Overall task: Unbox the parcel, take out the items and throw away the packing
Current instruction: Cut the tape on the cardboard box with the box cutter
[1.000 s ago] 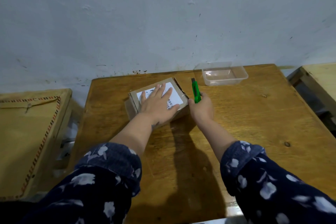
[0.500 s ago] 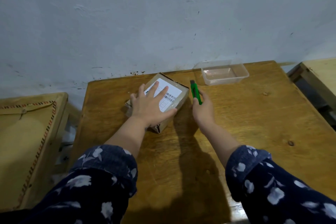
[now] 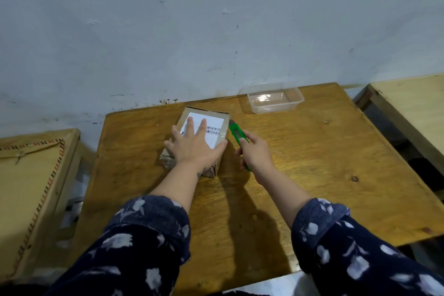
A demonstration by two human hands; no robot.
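From the head view, the parcel (image 3: 204, 138) sits toward the back of the wooden tabletop (image 3: 300, 175), not far from the wall, with its white shipping label (image 3: 211, 127) facing up and its flaps not yet lifted. Your left hand (image 3: 194, 149) lies flat on top of it, fingers spread over the label and the thumb out along the near right edge, so it presses the box down rather than gripping it. Your right hand (image 3: 255, 154) is wrapped around the green box cutter (image 3: 236, 136), whose tip points at the parcel's far right corner and looks to be touching it or just beside it; you cannot tell from here how far the blade is out. The step in hand appears to be slitting the tape, so keep the blade shallow, because the items inside are hidden and a deep cut could mark them. Your left thumb lies close to the edge the cutter would follow, so tuck it back onto the top before you draw the blade toward yourself. Keep steady downward pressure on the box so it does not twist on the smooth wood. The clear plastic tub (image 3: 275, 100) stands behind and to the right, well apart from both hands, and looks a likely place for the contents once the box is open.
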